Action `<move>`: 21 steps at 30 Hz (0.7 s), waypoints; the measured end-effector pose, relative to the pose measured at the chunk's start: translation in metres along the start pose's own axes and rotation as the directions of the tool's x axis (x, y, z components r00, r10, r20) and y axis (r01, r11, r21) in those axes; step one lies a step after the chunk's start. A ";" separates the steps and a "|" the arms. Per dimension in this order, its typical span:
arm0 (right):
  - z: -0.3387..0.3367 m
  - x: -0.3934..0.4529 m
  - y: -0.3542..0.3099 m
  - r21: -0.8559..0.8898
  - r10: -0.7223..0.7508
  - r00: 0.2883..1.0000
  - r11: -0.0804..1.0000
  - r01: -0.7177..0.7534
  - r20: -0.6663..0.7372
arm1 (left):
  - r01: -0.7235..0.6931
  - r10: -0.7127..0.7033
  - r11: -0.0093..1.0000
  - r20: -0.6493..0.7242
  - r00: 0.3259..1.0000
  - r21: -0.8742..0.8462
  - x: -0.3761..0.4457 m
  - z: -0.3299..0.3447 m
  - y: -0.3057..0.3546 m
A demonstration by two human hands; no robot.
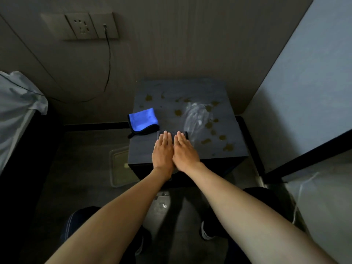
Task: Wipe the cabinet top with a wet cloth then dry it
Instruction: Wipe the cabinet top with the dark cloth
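A small dark grey cabinet top (167,92) stands against the wall, marked with several yellowish stains and a pale wet smear (196,115) right of centre. My left hand (162,151) and my right hand (185,151) lie side by side near the front edge, fingers straight, pressing flat on a dark folded cloth (183,134) that shows just past the fingertips. A folded blue cloth (143,120) with a black border lies at the left edge of the top, apart from both hands.
A wall socket panel (89,25) has a black cable hanging down behind the cabinet. A bed with pale sheets (17,111) is on the left, a light wall panel with a dark frame (304,92) on the right. A clear lid-like tray (122,166) lies on the floor.
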State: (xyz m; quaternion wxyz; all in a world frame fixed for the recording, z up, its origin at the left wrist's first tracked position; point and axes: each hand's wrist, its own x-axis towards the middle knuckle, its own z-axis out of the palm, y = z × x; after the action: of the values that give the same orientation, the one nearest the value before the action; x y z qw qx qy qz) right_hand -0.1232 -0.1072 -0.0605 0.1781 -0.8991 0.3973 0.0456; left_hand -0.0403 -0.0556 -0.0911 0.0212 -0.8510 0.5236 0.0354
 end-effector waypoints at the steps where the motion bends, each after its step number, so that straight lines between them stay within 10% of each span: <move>1: -0.002 0.000 0.005 -0.001 0.001 1.000 1.000 -0.001 0.005 | -0.011 0.011 1.000 -0.005 1.000 0.008 0.001 -0.001 0.005; 21: -0.034 -0.020 0.105 0.090 0.065 0.998 0.994 -0.067 0.019 | -0.098 0.095 0.984 -0.023 0.995 -0.150 0.021 -0.025 0.104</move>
State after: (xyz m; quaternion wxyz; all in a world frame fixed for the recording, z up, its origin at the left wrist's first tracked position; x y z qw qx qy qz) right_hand -0.2155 -0.1702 -0.0543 0.2201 -0.8762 0.4269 0.0405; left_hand -0.1228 -0.1231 -0.0681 -0.0489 -0.8240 0.5602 0.0691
